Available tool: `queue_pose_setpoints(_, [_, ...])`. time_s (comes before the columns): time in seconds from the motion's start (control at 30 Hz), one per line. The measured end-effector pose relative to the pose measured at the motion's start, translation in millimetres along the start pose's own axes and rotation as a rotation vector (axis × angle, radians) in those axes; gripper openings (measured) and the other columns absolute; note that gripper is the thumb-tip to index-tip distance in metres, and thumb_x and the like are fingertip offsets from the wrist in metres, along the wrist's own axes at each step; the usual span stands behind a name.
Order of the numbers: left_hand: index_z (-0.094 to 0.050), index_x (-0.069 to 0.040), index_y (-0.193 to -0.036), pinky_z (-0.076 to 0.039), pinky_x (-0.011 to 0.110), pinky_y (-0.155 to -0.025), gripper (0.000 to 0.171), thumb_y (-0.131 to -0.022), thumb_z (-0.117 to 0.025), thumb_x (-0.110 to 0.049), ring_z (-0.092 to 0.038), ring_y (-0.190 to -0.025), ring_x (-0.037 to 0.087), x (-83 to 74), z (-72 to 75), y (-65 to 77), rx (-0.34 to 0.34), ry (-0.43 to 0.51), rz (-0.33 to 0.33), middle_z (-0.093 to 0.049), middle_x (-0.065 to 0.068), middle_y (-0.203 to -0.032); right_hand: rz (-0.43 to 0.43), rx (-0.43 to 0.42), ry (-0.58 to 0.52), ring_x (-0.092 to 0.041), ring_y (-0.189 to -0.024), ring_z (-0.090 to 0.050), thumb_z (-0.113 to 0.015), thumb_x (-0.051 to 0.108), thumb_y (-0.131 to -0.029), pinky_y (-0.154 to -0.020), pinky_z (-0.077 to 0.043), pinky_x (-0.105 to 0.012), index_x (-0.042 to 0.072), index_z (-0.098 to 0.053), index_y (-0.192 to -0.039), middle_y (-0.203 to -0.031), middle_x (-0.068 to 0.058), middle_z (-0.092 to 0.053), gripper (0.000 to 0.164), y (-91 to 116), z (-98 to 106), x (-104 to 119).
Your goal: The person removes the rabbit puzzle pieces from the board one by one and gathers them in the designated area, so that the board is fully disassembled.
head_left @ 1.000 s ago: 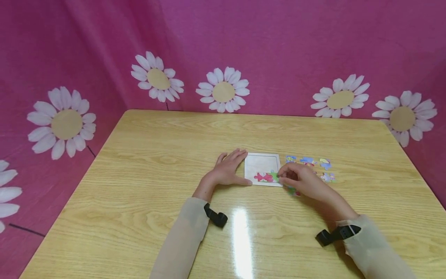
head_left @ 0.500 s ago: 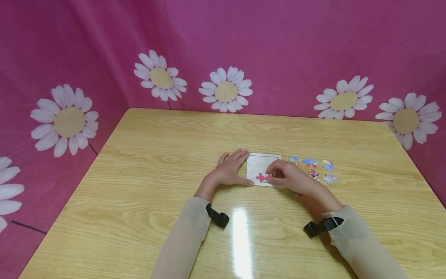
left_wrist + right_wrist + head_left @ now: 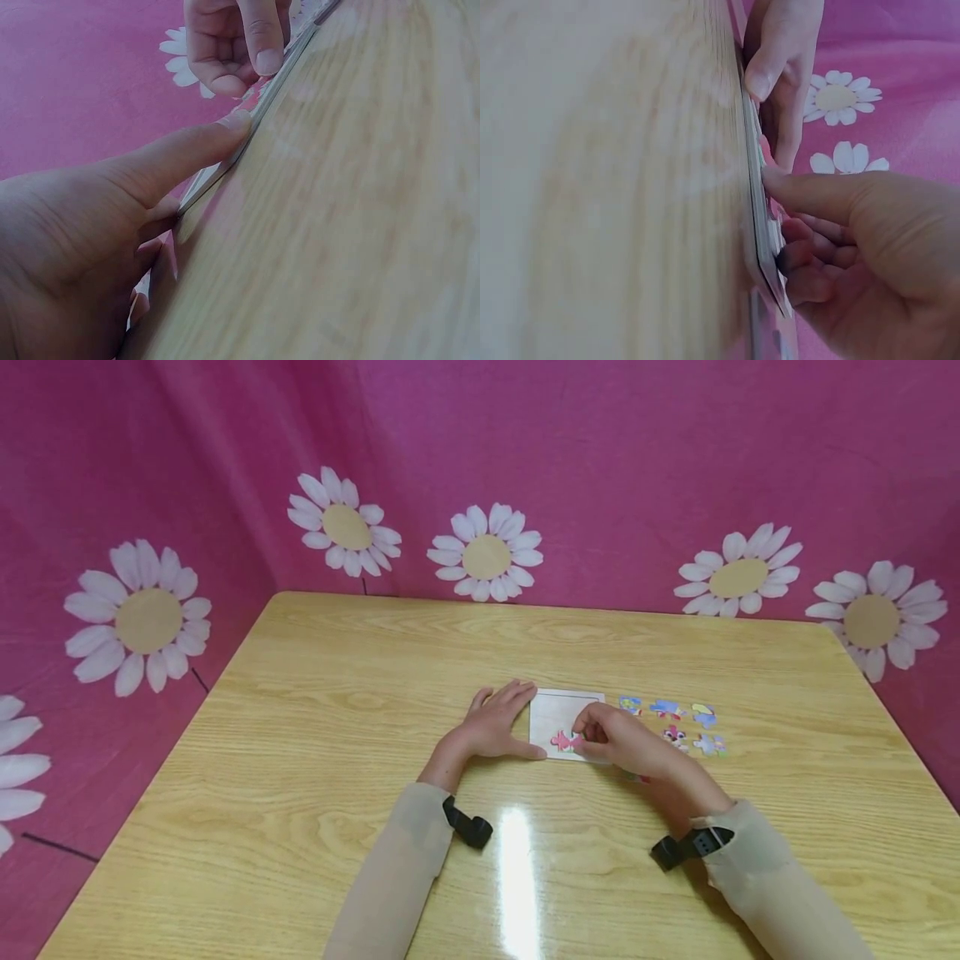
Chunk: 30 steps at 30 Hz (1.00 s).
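My left hand (image 3: 491, 727) rests at the left edge of the white puzzle board (image 3: 555, 708). Its fingers reach the upper left corner, and its thumb (image 3: 202, 146) lies straight on the rim near the lower left one. My right hand (image 3: 618, 737) is over the lower right part of the board, thumb and index finger pinching a puzzle piece that they mostly cover. Pink puzzle pieces (image 3: 559, 741) show just left of those fingertips, along the board's lower side. In the right wrist view, the thumb (image 3: 802, 191) touches a pink edge on the board while the other fingers are curled.
Right of the board lie several loose pieces: a blue one (image 3: 666, 708), a yellow and blue one (image 3: 703, 714), one with a face (image 3: 673, 737) and a pale one (image 3: 708, 744). The wooden table (image 3: 337, 693) meets a pink flowered cloth (image 3: 600, 468) behind.
My right hand has moved left from the board's right edge onto its lower pieces, then stayed there. The pink piece looks lighter now. The left hand keeps its place at the board.
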<state>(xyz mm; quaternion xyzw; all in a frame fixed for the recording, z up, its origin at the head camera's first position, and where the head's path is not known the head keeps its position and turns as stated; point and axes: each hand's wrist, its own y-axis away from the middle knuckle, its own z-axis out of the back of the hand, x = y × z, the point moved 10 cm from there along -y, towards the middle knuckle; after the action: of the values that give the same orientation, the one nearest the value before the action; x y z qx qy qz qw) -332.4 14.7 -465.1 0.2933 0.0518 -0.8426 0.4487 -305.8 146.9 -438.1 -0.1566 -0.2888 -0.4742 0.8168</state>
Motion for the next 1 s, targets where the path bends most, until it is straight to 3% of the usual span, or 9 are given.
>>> queue_pose_setpoints(0.23, [-0.017,-0.018,-0.158,-0.001,0.046,-0.126,0.103,-0.08,-0.073,-0.055,-0.003,-0.156,0.016,-0.2,-0.3,0.7,0.002,-0.001,-0.004,-0.014,-0.003,-0.166,0.014,-0.066,-0.025,-0.007,-0.073,-0.048,-0.07,0.002,-0.087,-0.064,-0.042,-0.018,0.001,-0.06,-0.097,-0.081,-0.005,-0.058,0.014,4,2,0])
queue_pose_setpoints(0.53, [-0.017,-0.018,-0.158,-0.001,0.046,-0.126,0.103,-0.08,-0.073,-0.055,-0.004,-0.156,0.016,-0.2,-0.3,0.4,0.0,-0.003,-0.008,-0.014,-0.003,-0.166,-0.015,-0.048,-0.106,-0.004,-0.072,-0.054,-0.06,0.007,-0.096,-0.063,-0.046,-0.018,0.001,-0.06,-0.096,-0.083,-0.006,-0.065,0.006,7,3,-4])
queue_pose_setpoints(0.83, [-0.016,-0.018,-0.158,-0.002,0.046,-0.125,0.103,-0.081,-0.072,-0.056,-0.003,-0.156,0.015,-0.5,-1.0,-0.4,0.002,-0.012,-0.008,-0.013,-0.003,-0.166,-0.005,-0.061,-0.174,-0.009,-0.073,-0.056,-0.057,0.008,-0.097,-0.061,-0.046,-0.019,0.003,-0.059,-0.099,-0.085,-0.008,-0.066,0.005,11,7,-7])
queue_pose_setpoints(1.0, [-0.015,-0.018,-0.158,-0.001,0.047,-0.125,0.103,-0.081,-0.072,-0.056,-0.003,-0.156,0.016,0.4,-1.3,-0.4,0.003,-0.009,-0.007,-0.013,-0.003,-0.166,-0.006,-0.067,-0.195,-0.006,-0.071,-0.051,-0.057,0.008,-0.098,-0.06,-0.044,-0.019,0.002,-0.059,-0.099,-0.085,-0.008,-0.062,0.007,16,9,-9])
